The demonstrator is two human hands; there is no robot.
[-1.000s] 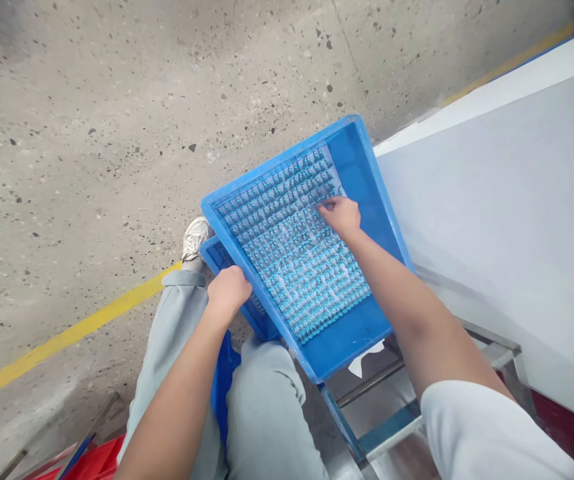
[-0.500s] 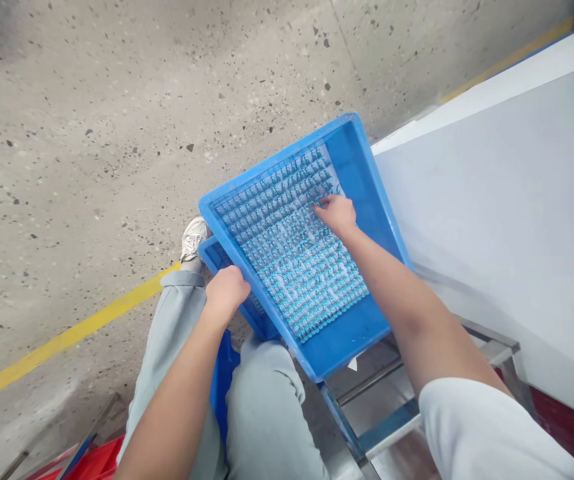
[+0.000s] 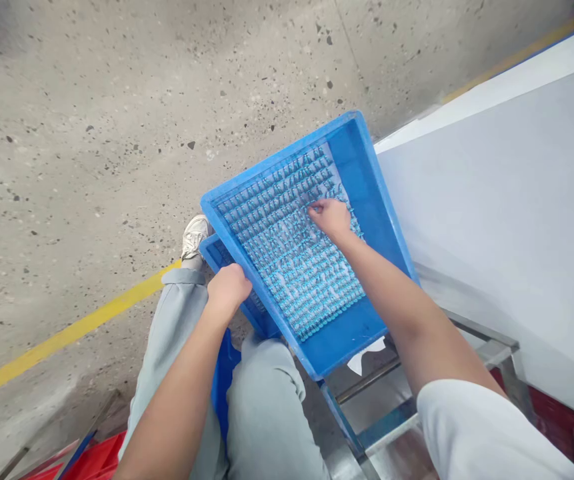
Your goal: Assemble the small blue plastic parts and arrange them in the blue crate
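A blue plastic tray rests tilted over my lap, filled with rows of small blue-capped parts on a pale sheet. My left hand is closed over the tray's near left rim and holds it. My right hand lies inside the tray on the upper rows, its fingers curled down onto the parts; what they pinch, if anything, is hidden. A second blue tray lies underneath, with only its left corner showing.
A white-grey table surface runs along the right, with a metal frame below it. The speckled concrete floor carries a yellow line. My grey-trousered legs and a white shoe are below; a red crate sits at bottom left.
My right hand has slid a little to the left and down across the rows of parts. The left hand and the tray have stayed almost still.
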